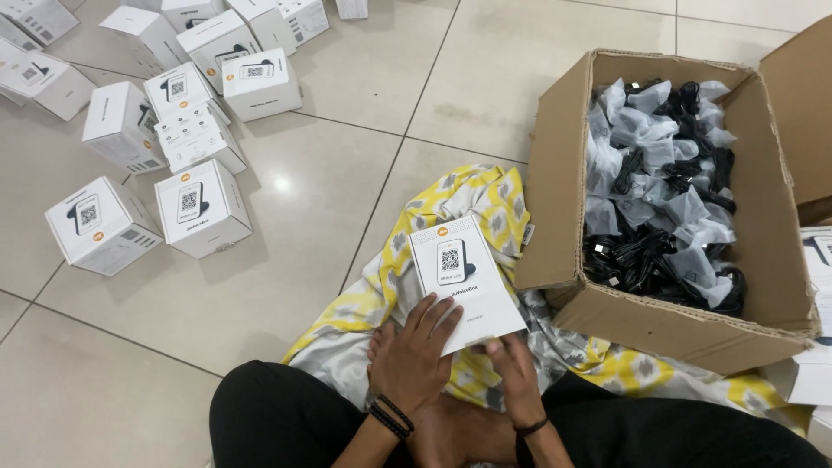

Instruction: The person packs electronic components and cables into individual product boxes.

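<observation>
Head view:

- A small white box (pixel 464 279) sits at the lower middle of the frame, tilted, with its printed top face turned up toward the camera.
- The left hand (pixel 414 351) lies against the box's lower left side, fingers spread flat on its face and edge; it holds the box from that side.
- The right hand (pixel 511 368) is at the box's lower right corner, fingers curled at the bottom edge; it is blurred, so how tightly it grips I cannot tell.
- Both wrists wear dark bands; black-clothed legs fill the bottom of the frame.
- Under the box and hands lies a yellow, white and grey patterned cloth (pixel 472 195) spread on the tiled floor (pixel 260 295).
- At the right, touching the cloth, stands an open cardboard carton (pixel 555 173) filled with black cables in clear bags (pixel 663 191).
- In the upper left, many more white boxes (pixel 201 208) lie scattered on the floor, well apart from the hands.
</observation>
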